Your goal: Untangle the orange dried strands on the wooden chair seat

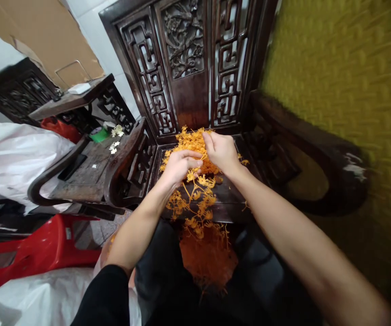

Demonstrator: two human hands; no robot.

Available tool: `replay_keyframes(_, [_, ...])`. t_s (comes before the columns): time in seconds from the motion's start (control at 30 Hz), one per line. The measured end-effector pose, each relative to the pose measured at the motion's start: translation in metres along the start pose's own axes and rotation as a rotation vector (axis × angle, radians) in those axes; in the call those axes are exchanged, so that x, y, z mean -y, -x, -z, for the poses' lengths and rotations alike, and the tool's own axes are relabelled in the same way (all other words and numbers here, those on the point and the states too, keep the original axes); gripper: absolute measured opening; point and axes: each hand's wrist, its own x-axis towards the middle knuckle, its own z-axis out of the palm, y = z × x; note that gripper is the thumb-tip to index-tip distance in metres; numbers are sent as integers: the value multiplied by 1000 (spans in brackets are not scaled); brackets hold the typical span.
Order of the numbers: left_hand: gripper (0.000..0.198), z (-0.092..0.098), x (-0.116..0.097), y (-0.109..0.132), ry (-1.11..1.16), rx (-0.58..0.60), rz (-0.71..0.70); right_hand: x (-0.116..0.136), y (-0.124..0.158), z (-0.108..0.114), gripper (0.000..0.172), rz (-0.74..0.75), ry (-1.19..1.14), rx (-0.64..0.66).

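A heap of orange artificial plant sprigs (192, 141) lies on the seat of a dark carved wooden chair (191, 106). At the near side of the heap, my left hand (179, 169) pinches the stem of an orange branching sprig (195, 195), whose forked ends hang down over the seat's front edge. My right hand (221, 151) is closed, thumb and fingertips together, just above the heap's right part. Whatever lies between its fingertips is too small to make out.
More orange sprigs lie over an orange-brown surface (207, 258) below the seat. On the left stand a second wooden chair (89, 181) with green tape (98, 134) and pale small pieces (115, 147), a red plastic stool (50, 242) and white sacks (15, 158). A yellow woven surface (345, 81) rises at right.
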Motion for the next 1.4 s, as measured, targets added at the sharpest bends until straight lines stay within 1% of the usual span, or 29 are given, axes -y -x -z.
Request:
replay_keyframes(0.13, [18, -3, -3, -5, -3, 10, -13, 1, -2, -6, 51, -56, -73, -47])
replay_keyframes(0.23, [15, 2, -4, -2, -15, 20, -14, -14, -7, -8, 51, -108, -104, -71])
replay_keyframes(0.3, [17, 11, -7, 2, -31, 42, -3, -36, -10, -5, 52, -230, -96, -152])
replay_keyframes(0.37, [20, 22, -9, 6, -13, 47, -7, -59, -12, 1, 57, -459, -137, -277])
replay_keyframes(0.4, [23, 26, -9, 6, 12, 42, -21, -68, -11, 3, 56, -578, -217, -314])
replay_keyframes(0.43, [26, 29, -8, 5, 46, 31, -43, -74, -9, 6, 55, -691, -351, -281])
replay_keyframes(0.47, [28, 31, -7, 3, 82, 19, -67, -76, -7, 7, 53, -774, -503, -213])
replay_keyframes(0.5, [31, 30, -5, 0, 115, 11, -89, -74, -5, 7, 51, -825, -655, -133])
replay_keyframes(0.57, [34, 26, 0, -9, 163, 1, -108, -62, -1, 7, 51, -860, -906, -2])
replay_keyframes(0.6, [33, 24, 3, -12, 181, -7, -103, -53, 0, 6, 51, -869, -994, 29])
replay_keyframes(0.7, [26, 20, 10, -21, 217, -26, -65, -30, 1, 6, 47, -926, -1163, 53])
replay_keyframes(0.73, [25, 19, 12, -22, 225, -24, -60, -24, 2, 7, 45, -931, -1201, 79])
replay_keyframes(0.8, [25, 20, 15, -25, 236, -22, -64, -15, 4, 10, 38, -887, -1230, 173])
replay_keyframes(0.87, [25, 21, 18, -27, 244, -36, -76, -7, 9, 11, 38, -792, -1146, 261])
replay_keyframes(0.9, [24, 21, 20, -28, 245, -52, -84, -3, 12, 11, 42, -719, -1047, 278])
replay_keyframes(0.97, [23, 20, 24, -31, 236, -105, -115, 5, 18, 10, 46, -512, -763, 289])
replay_keyframes(1.03, [20, 20, 25, -35, 213, -155, -154, 11, 22, 8, 42, -292, -454, 318])
replay_keyframes(1.07, [19, 21, 25, -37, 210, -177, -165, 13, 24, 8, 38, -212, -330, 342])
replay_keyframes(1.1, [19, 23, 24, -39, 218, -206, -171, 14, 24, 9, 36, -167, -243, 359])
replay_keyframes(1.17, [17, 27, 21, -42, 267, -294, -161, 16, 23, 12, 36, -156, -189, 342])
replay_keyframes(1.23, [15, 30, 19, -42, 316, -368, -134, 17, 23, 16, 34, -190, -254, 307])
replay_keyframes(1.27, [14, 30, 18, -41, 321, -377, -124, 19, 23, 16, 33, -207, -285, 308])
replay_keyframes(1.33, [13, 27, 19, -37, 292, -335, -128, 25, 26, 14, 39, -206, -274, 363])
replay_keyframes(1.37, [13, 25, 20, -35, 264, -308, -153, 28, 28, 12, 41, -181, -233, 398])
replay_keyframes(1.4, [14, 22, 21, -33, 232, -290, -186, 32, 31, 9, 40, -142, -182, 429])
